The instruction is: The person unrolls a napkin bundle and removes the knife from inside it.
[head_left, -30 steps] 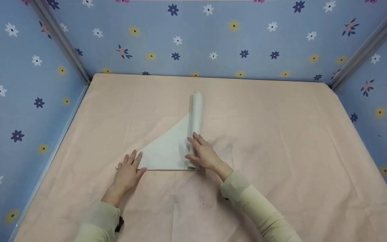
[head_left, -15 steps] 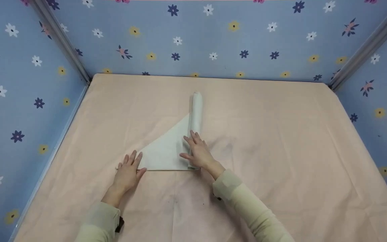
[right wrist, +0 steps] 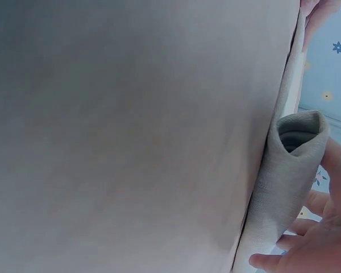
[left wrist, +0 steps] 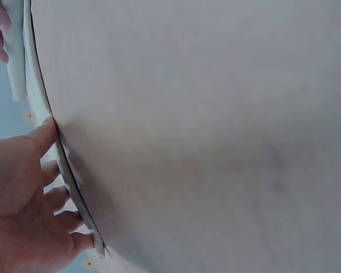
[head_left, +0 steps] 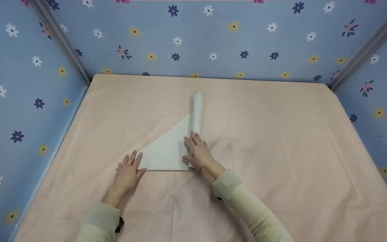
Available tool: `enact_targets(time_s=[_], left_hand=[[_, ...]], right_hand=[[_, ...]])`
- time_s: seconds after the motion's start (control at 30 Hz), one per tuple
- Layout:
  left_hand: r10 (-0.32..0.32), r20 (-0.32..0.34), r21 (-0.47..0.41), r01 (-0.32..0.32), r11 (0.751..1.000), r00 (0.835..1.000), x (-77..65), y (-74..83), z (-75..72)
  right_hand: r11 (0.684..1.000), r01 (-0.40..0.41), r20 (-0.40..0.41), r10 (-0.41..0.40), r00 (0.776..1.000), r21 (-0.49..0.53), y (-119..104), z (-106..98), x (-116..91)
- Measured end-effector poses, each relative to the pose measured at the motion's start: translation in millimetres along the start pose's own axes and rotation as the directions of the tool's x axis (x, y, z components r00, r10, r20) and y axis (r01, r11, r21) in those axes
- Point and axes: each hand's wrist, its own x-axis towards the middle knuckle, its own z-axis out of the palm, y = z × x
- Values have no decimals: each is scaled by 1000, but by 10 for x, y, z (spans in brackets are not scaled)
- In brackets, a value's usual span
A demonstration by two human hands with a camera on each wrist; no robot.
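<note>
A pale cloth lies on the table, its flat triangular part point(head_left: 165, 151) at the left and a long, narrow roll point(head_left: 197, 111) along its right side. My left hand point(head_left: 125, 174) rests on the cloth's left corner with fingers spread. In the left wrist view, the thumb and fingertips point(left wrist: 47, 129) touch the cloth's near edge. Over the near half of the roll lies my right hand point(head_left: 201, 153), its fingers extended. The right wrist view shows the hollow end of the rolled cloth point(right wrist: 284, 182), with my right hand point(right wrist: 329, 222) against its side.
A peach cover point(head_left: 281, 151) spreads over the table, with light creases. Blue flowered panels point(head_left: 207, 40) stand behind it and at both sides, joined by grey corner posts point(head_left: 364, 47).
My right hand has shifted slightly left over the roll, then a touch back to the right. The left hand, the roll and the flat cloth look the same.
</note>
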Motion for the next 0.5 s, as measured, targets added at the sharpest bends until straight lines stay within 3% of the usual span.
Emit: enact_targets(time_s=[0.5], left_hand=[[-3, 7, 2, 3, 1000, 1000, -7, 8, -22]], right_hand=[[1000, 7, -7, -7, 1000, 20, 77, -18, -31]])
